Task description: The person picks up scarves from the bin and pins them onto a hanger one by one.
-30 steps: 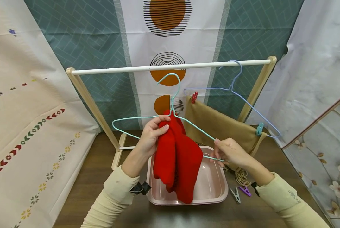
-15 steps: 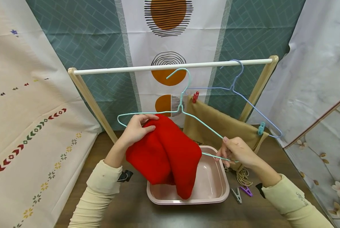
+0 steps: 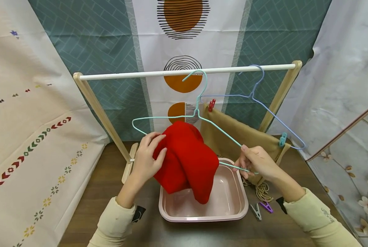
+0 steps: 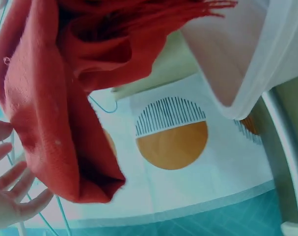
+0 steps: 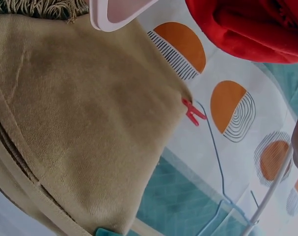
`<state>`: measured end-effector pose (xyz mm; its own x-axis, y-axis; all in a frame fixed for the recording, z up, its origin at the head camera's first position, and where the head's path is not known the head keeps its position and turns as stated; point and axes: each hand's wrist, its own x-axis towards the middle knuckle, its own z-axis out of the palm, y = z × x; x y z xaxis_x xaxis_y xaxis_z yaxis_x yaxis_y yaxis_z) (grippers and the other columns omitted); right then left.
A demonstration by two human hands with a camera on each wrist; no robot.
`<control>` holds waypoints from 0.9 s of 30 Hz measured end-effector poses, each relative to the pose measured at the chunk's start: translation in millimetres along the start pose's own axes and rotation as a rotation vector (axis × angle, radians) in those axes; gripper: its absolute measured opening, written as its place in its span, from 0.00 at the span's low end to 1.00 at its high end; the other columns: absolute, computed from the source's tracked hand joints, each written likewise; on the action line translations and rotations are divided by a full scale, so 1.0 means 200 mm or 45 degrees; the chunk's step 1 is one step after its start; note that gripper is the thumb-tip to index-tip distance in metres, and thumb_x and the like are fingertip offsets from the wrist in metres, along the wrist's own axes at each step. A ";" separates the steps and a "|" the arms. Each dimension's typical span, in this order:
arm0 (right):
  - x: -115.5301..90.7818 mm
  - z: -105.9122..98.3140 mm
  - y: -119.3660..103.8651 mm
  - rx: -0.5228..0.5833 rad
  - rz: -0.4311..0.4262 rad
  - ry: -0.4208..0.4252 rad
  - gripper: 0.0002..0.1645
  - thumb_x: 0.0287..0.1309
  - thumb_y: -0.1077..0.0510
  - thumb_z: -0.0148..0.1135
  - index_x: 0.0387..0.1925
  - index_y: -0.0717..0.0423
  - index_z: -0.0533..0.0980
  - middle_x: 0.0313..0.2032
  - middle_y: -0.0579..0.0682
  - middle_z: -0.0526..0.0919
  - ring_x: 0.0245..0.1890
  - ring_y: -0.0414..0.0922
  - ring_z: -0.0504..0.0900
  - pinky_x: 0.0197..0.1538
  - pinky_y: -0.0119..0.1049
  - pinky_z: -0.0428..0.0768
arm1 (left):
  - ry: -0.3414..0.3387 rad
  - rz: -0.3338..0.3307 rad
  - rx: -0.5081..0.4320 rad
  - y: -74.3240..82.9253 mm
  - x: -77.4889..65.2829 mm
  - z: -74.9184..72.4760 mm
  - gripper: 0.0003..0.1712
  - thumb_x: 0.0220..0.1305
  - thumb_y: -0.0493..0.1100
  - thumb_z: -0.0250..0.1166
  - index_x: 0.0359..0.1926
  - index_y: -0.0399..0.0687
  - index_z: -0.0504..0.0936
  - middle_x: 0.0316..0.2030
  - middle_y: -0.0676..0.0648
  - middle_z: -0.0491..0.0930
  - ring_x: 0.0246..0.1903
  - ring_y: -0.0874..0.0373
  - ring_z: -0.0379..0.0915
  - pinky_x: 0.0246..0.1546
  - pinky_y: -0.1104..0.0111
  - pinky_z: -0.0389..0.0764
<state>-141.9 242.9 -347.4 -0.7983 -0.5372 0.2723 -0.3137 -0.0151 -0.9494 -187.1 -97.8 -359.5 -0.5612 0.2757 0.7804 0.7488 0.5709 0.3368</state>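
A red fringed scarf (image 3: pixel 187 157) hangs draped through a mint-green wire clothes hanger (image 3: pixel 159 117) in the head view. The hanger's right end is gripped by my right hand (image 3: pixel 256 163), thumb on the upper wire. Its hook rises close to the rack's white bar, and I cannot tell whether they touch. At the scarf's left side is my left hand (image 3: pixel 147 157), fingers spread and lightly bent. In the left wrist view these fingers (image 4: pixel 38 201) lie against the scarf's edge without curling round it. The fringe (image 4: pixel 188 12) shows there, near the basin.
A drying rack (image 3: pixel 119 76) stands behind. On it hangs a blue hanger (image 3: pixel 271 113) with a tan fringed cloth (image 3: pixel 242 137) held by a red clothespin (image 3: pixel 212 105) and a teal clothespin (image 3: pixel 283 140). Below are a pink basin (image 3: pixel 230 206), a grey clothespin (image 3: pixel 257 212) and a purple clothespin (image 3: pixel 267 207).
My left hand first drew the scarf out to the left, then released it and dropped lower. The hanger has shifted right and up with my right hand still holding it.
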 end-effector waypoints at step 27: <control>0.02 0.01 -0.01 -0.063 -0.023 -0.024 0.32 0.71 0.60 0.28 0.13 0.68 0.65 0.12 0.51 0.77 0.17 0.40 0.78 0.08 0.37 0.61 | -0.027 -0.832 -1.164 -0.01 0.14 -0.11 0.08 0.62 0.32 0.55 0.40 0.47 0.74 0.34 0.50 0.75 0.31 0.57 0.72 0.32 0.70 0.74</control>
<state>-143.4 240.4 -345.3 -0.7826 -0.5529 0.2860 -0.3535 0.0166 -0.9353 -197.6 -108.1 -326.9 -0.9401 0.1493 0.3064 0.2812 -0.1683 0.9448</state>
